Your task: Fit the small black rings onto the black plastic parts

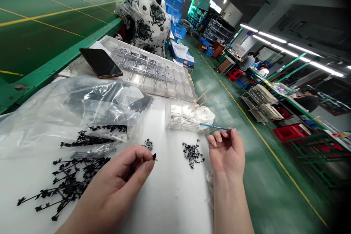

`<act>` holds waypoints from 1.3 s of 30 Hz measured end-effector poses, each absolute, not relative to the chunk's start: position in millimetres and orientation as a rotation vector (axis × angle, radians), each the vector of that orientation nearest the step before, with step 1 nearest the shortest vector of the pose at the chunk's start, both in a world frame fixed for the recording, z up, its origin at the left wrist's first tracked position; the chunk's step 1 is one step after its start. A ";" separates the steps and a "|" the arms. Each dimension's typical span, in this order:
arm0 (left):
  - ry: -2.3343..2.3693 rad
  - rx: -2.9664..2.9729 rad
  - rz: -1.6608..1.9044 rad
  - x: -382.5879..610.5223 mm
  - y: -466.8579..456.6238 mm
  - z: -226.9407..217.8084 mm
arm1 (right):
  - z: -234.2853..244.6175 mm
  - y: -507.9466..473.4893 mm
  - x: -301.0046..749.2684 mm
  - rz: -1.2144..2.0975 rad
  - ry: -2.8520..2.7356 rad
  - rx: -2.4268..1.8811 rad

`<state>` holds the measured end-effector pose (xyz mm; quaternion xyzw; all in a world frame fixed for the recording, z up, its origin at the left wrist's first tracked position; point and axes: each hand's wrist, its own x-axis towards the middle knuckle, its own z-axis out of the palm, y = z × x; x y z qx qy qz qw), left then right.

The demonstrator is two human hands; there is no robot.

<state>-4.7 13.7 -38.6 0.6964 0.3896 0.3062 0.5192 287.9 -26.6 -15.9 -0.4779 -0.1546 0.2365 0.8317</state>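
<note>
Head view: left hand (pixel 109 186) pinches small black part (pixel 154 157) between thumb and forefinger above white mat (pixel 175 204), black sprues (pixel 67 186) to left; right hand (pixel 227 153) has fingers curled, pinching blue stick (pixel 215 127) at far right.

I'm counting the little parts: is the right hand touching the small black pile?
Apart. The head view shows white surface between the right hand and the small black pile.
</note>
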 end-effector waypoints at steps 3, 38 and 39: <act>0.961 1.656 0.806 -2.7 13.8 -31.4 | -14.2 -27.8 271.2 0.651 -0.316 -0.950; 0.878 1.672 0.791 -0.1 12.4 -24.7 | -19.4 -28.4 243.5 0.717 -0.475 -1.055; 0.877 1.673 0.790 -0.1 12.5 -24.8 | -19.5 -28.5 243.7 0.715 -0.480 -1.055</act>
